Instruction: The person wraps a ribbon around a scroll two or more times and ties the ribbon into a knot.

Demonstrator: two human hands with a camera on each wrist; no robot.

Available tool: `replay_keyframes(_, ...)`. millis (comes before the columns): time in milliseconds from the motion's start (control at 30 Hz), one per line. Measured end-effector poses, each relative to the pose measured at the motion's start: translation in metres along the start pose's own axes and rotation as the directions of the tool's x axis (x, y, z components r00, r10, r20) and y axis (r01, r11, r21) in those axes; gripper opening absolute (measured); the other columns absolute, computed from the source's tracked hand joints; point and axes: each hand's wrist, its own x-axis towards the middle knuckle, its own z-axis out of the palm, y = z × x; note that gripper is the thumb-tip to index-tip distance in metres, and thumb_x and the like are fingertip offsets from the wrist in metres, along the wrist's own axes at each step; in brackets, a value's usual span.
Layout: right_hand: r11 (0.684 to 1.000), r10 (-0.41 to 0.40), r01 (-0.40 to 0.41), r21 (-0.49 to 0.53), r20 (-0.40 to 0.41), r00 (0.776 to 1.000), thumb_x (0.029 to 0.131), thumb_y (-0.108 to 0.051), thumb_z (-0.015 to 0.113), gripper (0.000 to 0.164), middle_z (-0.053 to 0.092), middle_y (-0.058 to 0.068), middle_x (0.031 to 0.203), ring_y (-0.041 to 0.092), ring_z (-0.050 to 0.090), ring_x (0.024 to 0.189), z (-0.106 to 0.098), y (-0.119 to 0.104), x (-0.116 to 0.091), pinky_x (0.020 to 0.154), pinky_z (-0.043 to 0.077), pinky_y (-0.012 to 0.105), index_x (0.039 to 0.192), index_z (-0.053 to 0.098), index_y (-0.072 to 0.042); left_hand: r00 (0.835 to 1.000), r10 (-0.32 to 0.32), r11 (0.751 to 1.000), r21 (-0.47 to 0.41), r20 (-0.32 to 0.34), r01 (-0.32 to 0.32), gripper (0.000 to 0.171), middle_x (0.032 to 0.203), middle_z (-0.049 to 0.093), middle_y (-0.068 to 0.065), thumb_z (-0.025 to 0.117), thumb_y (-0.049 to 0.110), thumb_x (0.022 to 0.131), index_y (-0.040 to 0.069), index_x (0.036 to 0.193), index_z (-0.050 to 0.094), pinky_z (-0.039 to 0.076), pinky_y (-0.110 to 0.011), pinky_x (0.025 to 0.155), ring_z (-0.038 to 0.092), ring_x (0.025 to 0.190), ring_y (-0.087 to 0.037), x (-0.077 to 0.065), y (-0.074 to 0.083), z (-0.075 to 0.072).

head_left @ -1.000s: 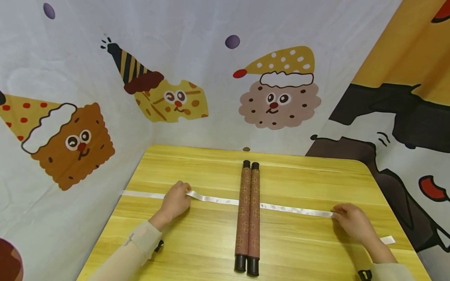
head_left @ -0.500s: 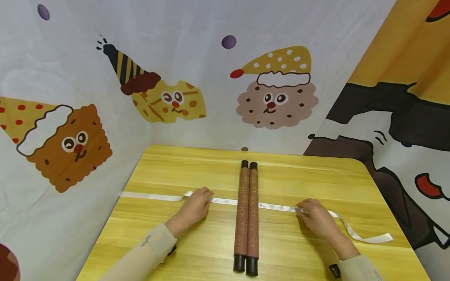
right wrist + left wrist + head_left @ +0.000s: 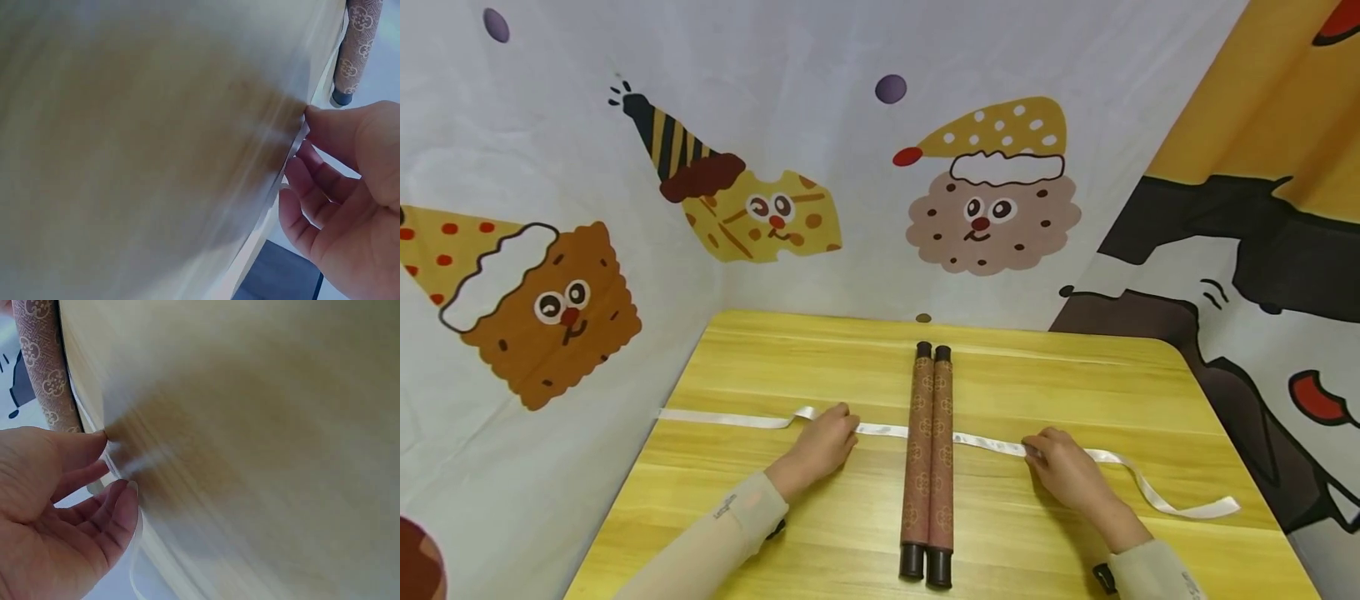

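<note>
A brown patterned scroll (image 3: 942, 454), rolled from both ends into two rods with dark end caps, lies lengthwise mid-table in the head view. A white satin ribbon (image 3: 883, 430) runs crosswise beneath it and comes out on both sides. Left of the scroll, my left hand (image 3: 822, 442) pinches the ribbon, which has a small twist behind the hand. On the other side my right hand (image 3: 1067, 468) holds the ribbon between thumb and fingers. Each wrist view shows bent fingers at the ribbon (image 3: 294, 147), close to the tabletop, with part of the scroll (image 3: 45, 369) beyond.
The yellow wood-grain table (image 3: 820, 350) meets a white cloth backdrop (image 3: 820, 67) printed with cartoon snacks at its back and left. The ribbon's loose right end curves near the table's right side; its left end reaches the left edge.
Both hands have moved inward along the ribbon toward the scroll, the right one farther. A longer, curved ribbon tail now shows right of the right hand. The scroll stays in place.
</note>
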Motion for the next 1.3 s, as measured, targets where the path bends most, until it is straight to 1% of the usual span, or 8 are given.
replay_keyframes(200,1.000,0.002,-0.002,-0.006,-0.019,1.000,0.082,-0.004,0.069,0.014,0.062,0.001,0.082,0.013,0.054,0.071,0.001,-0.002,0.000,0.056,0.051,0.030,0.095,0.071,-0.005,1.000,0.001,1.000,0.018,0.007,-0.001,0.014,0.071,0.046,0.002,0.062,0.006,0.087,0.010,0.075,0.065,0.043,-0.024,0.049,0.043,0.058,-0.010,0.002,0.000,0.000)
replay_keyframes(433,1.000,0.020,-0.020,-0.011,-0.022,1.000,0.081,-0.006,0.071,0.009,0.063,0.001,0.081,0.013,0.056,0.070,0.000,-0.004,0.000,0.056,0.052,0.030,0.089,0.071,-0.007,1.000,0.002,0.999,0.050,0.020,-0.003,0.021,0.069,0.046,0.003,0.061,-0.004,0.082,0.009,0.066,0.063,0.043,-0.022,0.045,0.043,0.056,-0.009,0.003,0.004,-0.004)
replay_keyframes(733,0.999,0.038,-0.038,0.000,-0.019,0.999,0.082,-0.007,0.070,0.007,0.063,0.000,0.082,0.012,0.056,0.070,-0.006,-0.004,0.000,0.056,0.051,0.031,0.089,0.070,-0.008,1.000,0.012,0.998,0.066,-0.006,-0.012,0.019,0.067,0.047,0.002,0.060,-0.003,0.083,0.008,0.068,0.064,0.043,-0.022,0.044,0.043,0.056,-0.009,0.003,0.002,-0.004)
replay_keyframes(900,0.999,0.047,-0.047,-0.005,-0.031,0.998,0.083,-0.011,0.070,0.007,0.060,-0.002,0.078,0.008,0.053,0.064,-0.009,-0.005,0.001,0.053,0.049,0.029,0.089,0.070,-0.009,1.000,0.000,0.999,0.052,-0.017,0.001,0.020,0.066,0.047,0.003,0.060,-0.002,0.085,0.009,0.069,0.065,0.042,-0.021,0.043,0.043,0.054,-0.008,0.004,0.000,-0.005)
replay_keyframes(1000,0.999,0.051,-0.051,-0.006,-0.043,0.998,0.083,-0.013,0.070,0.007,0.061,-0.003,0.076,0.006,0.050,0.060,-0.012,-0.007,0.003,0.050,0.047,0.028,0.089,0.070,-0.010,0.999,0.000,0.999,0.052,-0.042,0.002,0.021,0.064,0.048,0.002,0.058,0.000,0.086,0.009,0.069,0.064,0.042,-0.022,0.043,0.043,0.053,-0.008,0.005,0.001,-0.007)
replay_keyframes(1167,0.998,0.058,-0.059,-0.016,-0.056,0.997,0.084,-0.016,0.069,0.007,0.065,-0.003,0.071,0.006,0.043,0.049,-0.018,-0.009,0.006,0.043,0.040,0.027,0.090,0.070,-0.012,0.995,-0.027,0.999,0.017,-0.094,0.028,0.024,0.056,0.052,0.003,0.056,0.001,0.088,0.011,0.066,0.057,0.043,-0.019,0.042,0.045,0.049,-0.006,0.008,0.005,-0.010)
replay_keyframes(1233,0.998,0.059,-0.060,-0.015,-0.066,0.996,0.086,-0.016,0.067,0.008,0.065,-0.003,0.069,0.006,0.042,0.047,-0.020,-0.011,0.008,0.041,0.038,0.026,0.091,0.070,-0.012,0.993,-0.047,0.999,-0.022,-0.106,0.045,0.025,0.055,0.052,0.005,0.056,0.002,0.089,0.011,0.067,0.056,0.042,-0.018,0.042,0.044,0.047,-0.005,0.009,0.007,-0.010)
replay_keyframes(1300,0.999,0.048,-0.050,-0.013,-0.092,0.995,0.086,-0.016,0.066,0.008,0.066,-0.002,0.070,0.005,0.043,0.048,-0.021,-0.013,0.009,0.042,0.039,0.026,0.092,0.070,-0.011,0.991,-0.078,0.994,-0.085,-0.112,0.069,0.025,0.053,0.050,0.006,0.054,0.004,0.092,0.010,0.068,0.059,0.040,-0.017,0.042,0.042,0.045,-0.004,0.010,0.010,-0.011)
